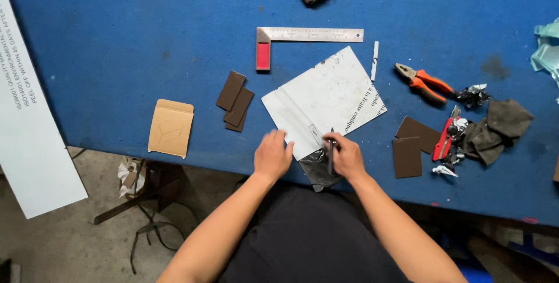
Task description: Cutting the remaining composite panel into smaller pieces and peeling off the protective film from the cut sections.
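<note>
A long white panel (26, 120) with dark print along its edge leans off the left end of the blue table (116, 44). A tan cardboard sleeve (170, 127) lies flat, then stacked brown rectangles (234, 101). The left hand (272, 156), fingers loosely curled and holding nothing, presses the near edge of a white printed sheet (326, 99). The right hand (346, 156) is closed around a thin dark pen (330, 155) at the sheet's corner. A steel square (305, 36) lies beyond, orange pliers (423, 83) to the right.

Open blue table (116, 38) far left; pliers (424, 82), rag (501, 124), brown tiles (235, 100) crowd sheet's (326, 99) flanks.
</note>
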